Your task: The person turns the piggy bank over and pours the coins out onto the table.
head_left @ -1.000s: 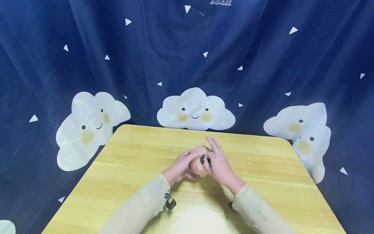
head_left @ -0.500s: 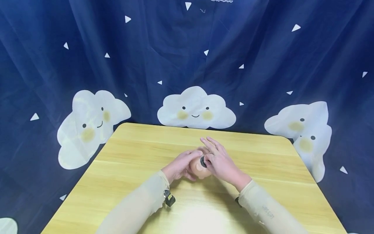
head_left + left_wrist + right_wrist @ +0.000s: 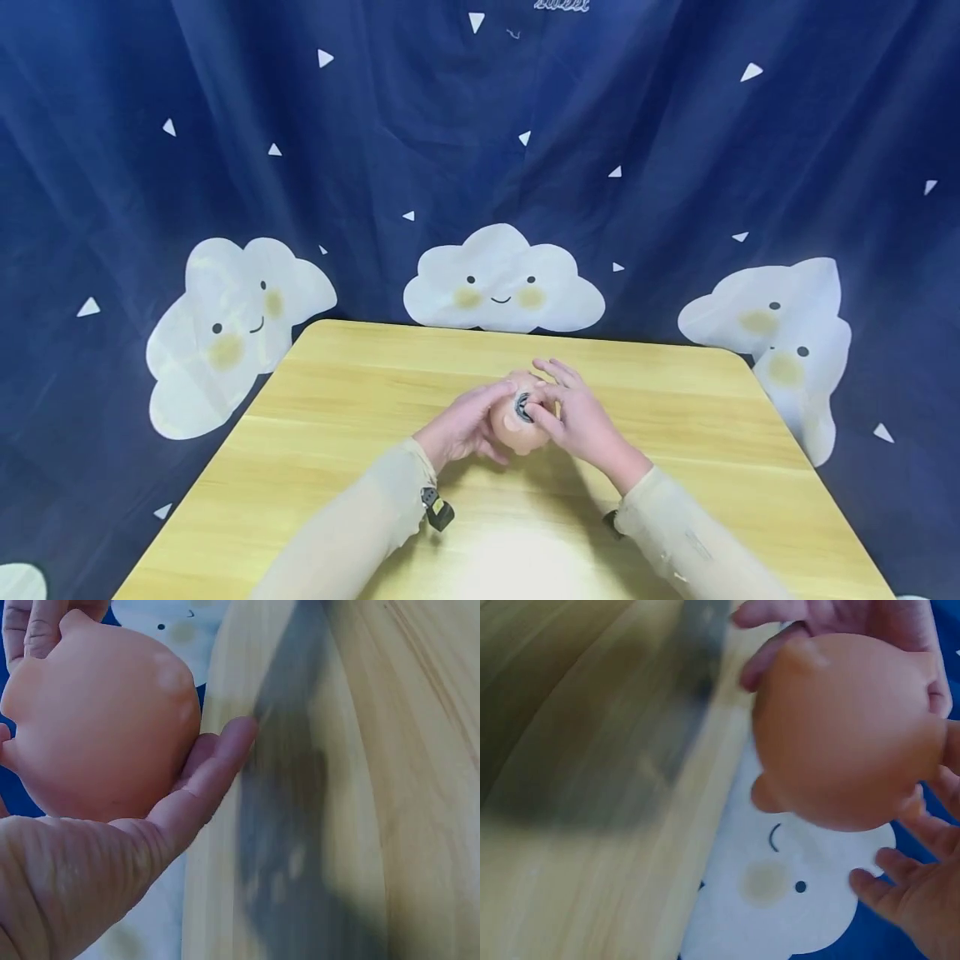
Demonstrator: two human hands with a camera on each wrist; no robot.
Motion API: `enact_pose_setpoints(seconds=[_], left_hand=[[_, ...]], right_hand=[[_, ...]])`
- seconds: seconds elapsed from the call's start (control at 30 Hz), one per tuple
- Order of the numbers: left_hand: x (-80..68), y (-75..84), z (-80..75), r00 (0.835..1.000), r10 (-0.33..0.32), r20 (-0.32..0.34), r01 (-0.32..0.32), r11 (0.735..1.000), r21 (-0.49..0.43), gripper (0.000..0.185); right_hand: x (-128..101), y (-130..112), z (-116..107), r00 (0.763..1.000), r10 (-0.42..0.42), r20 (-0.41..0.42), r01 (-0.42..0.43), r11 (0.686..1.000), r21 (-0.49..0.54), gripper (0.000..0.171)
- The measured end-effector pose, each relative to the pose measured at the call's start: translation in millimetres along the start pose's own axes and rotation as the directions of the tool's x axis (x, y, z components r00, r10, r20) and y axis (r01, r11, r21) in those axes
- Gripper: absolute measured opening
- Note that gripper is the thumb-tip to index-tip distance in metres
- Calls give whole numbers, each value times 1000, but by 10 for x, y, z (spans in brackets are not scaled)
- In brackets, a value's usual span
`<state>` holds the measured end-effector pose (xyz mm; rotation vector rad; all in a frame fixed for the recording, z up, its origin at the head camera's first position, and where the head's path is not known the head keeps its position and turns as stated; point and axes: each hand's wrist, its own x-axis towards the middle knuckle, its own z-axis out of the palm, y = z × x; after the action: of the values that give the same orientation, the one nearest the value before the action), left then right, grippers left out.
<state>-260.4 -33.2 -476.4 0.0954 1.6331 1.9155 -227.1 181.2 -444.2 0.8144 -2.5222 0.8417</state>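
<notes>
Several white clouds (image 3: 502, 312) show on the blue curtain (image 3: 375, 108) that fills the top of the head view, with small triangles (image 3: 752, 72) scattered around them. Below, the pale wood table (image 3: 360, 392) spreads across the lower half, far corners rounded, a bright glare at bottom centre, shadows beneath my arms. My pale sleeves (image 3: 345, 525) reach in from lower left and lower right. Just below the centre of the frame is the ball (image 3: 517, 437), pink, with small nubs. My left grip (image 3: 465, 425) is curled round its left side, thumb on top, fingers lower down. My right grip (image 3: 588, 425) has its thumb at the dark disc (image 3: 520, 407) on the ball, index finger bent just beside, other fingers stretched out; whether it pinches the disc, I cannot tell.
</notes>
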Motion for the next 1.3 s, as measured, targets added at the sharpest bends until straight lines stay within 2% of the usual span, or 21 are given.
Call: enact_pose_setpoints(seconds=[0.07,0.13,0.23,0.3,0.37,0.53,0.83,0.93,1.07,1.17,1.23,1.3], left_hand=[[-3,-6,29,1000,8,4,-8,1000,-3,78],[2,-24,51,1000,18,0,-18,1000,-7,78],[21,-73,77,999,30,-14,-30,999,-17,78],[36,-115,96,999,31,-32,-32,999,-22,78],[38,-151,102,998,27,-56,-29,999,-24,78],[27,-179,109,996,9,-84,-11,1000,-20,78],[14,-145,71,999,-9,-53,9,1000,-15,80],[17,-143,61,998,-15,-58,14,1000,-21,78],[10,-136,63,998,-12,-64,10,999,-35,76],[1,-126,76,997,-8,-74,4,999,-43,75],[1,-120,85,997,-8,-80,5,999,-45,75],[5,-115,93,996,-11,-85,7,999,-44,75]], right_hand=[[1,-30,-29,1000,-13,5,13,999,-41,12],[24,-66,-44,998,-61,5,61,990,-130,10],[37,-112,-24,993,-114,15,114,956,-271,11],[14,-132,9,993,-113,23,114,938,-328,12],[-14,-141,60,995,-98,30,102,928,-359,12],[-68,-135,137,995,-99,-10,89,930,-357,12],[-59,-111,157,984,-155,-87,119,938,-326,14],[-60,-79,168,980,-159,-121,119,952,-281,16],[-64,-38,159,985,-60,-165,47,996,-82,18],[-74,-19,142,986,65,-151,-52,995,86,17],[-78,-11,140,983,113,-145,-94,987,128,14],[-80,-2,149,979,127,-160,-107,986,126,12]])
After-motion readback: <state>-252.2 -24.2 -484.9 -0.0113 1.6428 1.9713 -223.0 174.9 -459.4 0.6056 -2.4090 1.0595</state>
